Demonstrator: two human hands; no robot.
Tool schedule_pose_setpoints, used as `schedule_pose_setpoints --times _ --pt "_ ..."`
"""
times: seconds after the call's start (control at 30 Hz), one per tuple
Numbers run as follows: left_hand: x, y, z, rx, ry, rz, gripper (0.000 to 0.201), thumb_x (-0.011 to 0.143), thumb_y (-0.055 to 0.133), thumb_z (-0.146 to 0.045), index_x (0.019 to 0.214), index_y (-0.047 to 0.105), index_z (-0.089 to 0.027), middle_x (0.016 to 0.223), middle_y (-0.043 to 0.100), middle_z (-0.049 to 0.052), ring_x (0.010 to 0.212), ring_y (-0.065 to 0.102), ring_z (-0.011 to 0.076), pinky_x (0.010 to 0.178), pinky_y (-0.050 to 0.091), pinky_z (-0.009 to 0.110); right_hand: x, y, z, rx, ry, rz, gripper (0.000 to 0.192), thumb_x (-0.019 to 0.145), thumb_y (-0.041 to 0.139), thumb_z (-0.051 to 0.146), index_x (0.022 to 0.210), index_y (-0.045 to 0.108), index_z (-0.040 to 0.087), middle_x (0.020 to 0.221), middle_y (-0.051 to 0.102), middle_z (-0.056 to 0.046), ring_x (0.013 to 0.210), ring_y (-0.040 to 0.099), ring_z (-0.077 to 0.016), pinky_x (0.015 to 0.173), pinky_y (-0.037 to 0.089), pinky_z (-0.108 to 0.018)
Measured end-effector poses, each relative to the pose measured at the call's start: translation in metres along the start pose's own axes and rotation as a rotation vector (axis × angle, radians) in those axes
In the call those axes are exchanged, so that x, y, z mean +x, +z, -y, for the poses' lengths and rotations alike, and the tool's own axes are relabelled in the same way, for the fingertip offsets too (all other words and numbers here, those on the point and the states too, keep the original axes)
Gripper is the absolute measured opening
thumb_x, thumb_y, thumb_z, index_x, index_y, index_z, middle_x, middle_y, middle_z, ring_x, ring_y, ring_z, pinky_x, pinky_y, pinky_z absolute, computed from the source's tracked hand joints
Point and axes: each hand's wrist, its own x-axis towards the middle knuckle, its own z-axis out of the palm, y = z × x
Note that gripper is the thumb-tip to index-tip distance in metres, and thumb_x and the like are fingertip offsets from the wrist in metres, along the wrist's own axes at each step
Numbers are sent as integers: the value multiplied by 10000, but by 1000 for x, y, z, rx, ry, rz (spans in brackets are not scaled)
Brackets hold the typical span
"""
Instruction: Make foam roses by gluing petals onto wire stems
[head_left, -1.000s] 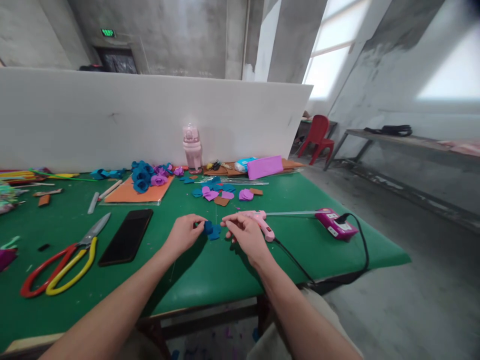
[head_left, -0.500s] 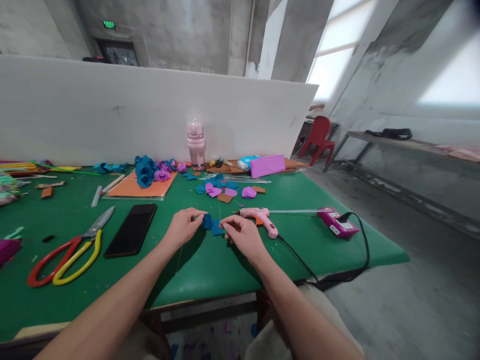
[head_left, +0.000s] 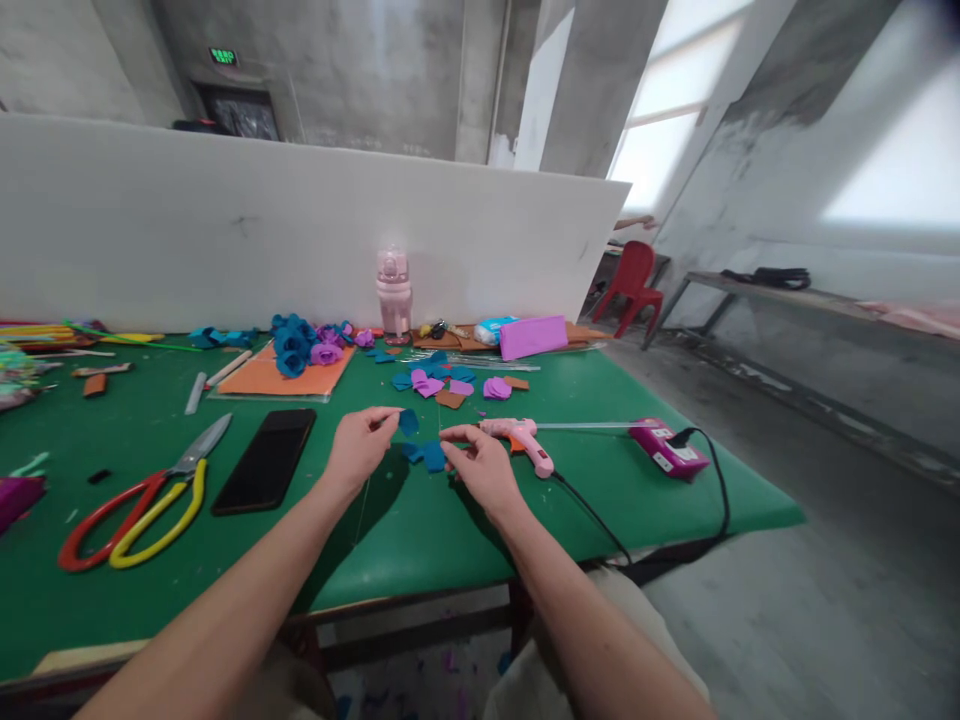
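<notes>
On the green desk [head_left: 585, 390], a pink glue gun [head_left: 534, 445] lies just beside my right hand [head_left: 481, 468], whose curled fingers meet some blue paper [head_left: 433, 457]; whether they grip it I can't tell. My left hand [head_left: 358, 448] pinches a smaller blue petal [head_left: 408, 422] near it.

A rounded blue petal [head_left: 408, 422] juts from the pinched fingers of the left hand [head_left: 361, 445]; lower, blue pieces [head_left: 434, 457] sit at the fingertips of the right hand [head_left: 484, 467].

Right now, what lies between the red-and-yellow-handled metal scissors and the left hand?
The flat black rectangular phone, as the head view shows.
</notes>
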Motion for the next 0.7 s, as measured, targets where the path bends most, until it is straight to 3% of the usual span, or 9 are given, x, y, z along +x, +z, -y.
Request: schedule_pose_setpoints --times 0.07,0.17,0.27,0.37,0.43,0.53,0.6,0.7 --pt "-5 1 -6 -155 -75 79 356 729 514 -391 890 688 -125 492 544 -17 425 427 89 433 326 196 -1 2 2 101 34 20 302 704 585 368 945 602 186 873 644 -34 539 562 -105 428 412 -204" --pt "-15 5 -16 -307 -127 181 339 710 554 -389 862 674 -110 426 447 -51 394 358 66 400 277 183 -2 5 3 189 94 37 318 679 614 390 899 591 162 760 637 -26 506 542 -100 397 373 -188" --pt "-23 8 -21 -397 -156 238 319 684 603 -389 843 642 -115 467 476 -49 409 373 61 398 285 177 -4 9 1 164 90 31 221 685 606 372 721 581 155 625 621 -10 464 513 -94 407 363 -192" --pt "-25 8 -19 -415 -141 221 282 646 657 -374 776 608 -129 483 505 -47 425 403 62 415 314 176 -4 3 5 69 24 77 204 704 584 367 698 585 164 624 631 -9 474 524 -102 441 383 -206" --pt "-25 6 -17 -416 -142 218 266 642 663 -370 748 594 -135 474 503 -49 430 413 63 417 320 174 -1 -13 10 -90 -74 68 211 722 571 380 718 602 171 656 639 -9 542 553 -113 507 407 -214" --pt "-26 1 -16 -405 -184 317 266 634 667 -371 725 580 -137 475 507 -46 435 429 64 410 325 170 3 -54 13 -444 -168 -178 257 769 513 434 748 599 192 696 637 -8 636 563 -123 599 395 -224" --pt "-28 -2 -18 -398 -226 426 265 629 666 -371 717 570 -140 463 507 -45 429 436 68 404 333 171 5 -85 8 -683 -82 -253 265 783 485 434 704 568 194 677 627 -11 619 548 -129 569 357 -228" --pt "-34 -2 -23 -386 -257 576 251 631 652 -365 712 558 -147 435 498 -47 412 437 73 391 341 174 6 -115 -6 -811 135 -87 265 742 518 440 657 520 190 614 617 -10 573 532 -133 530 325 -225"
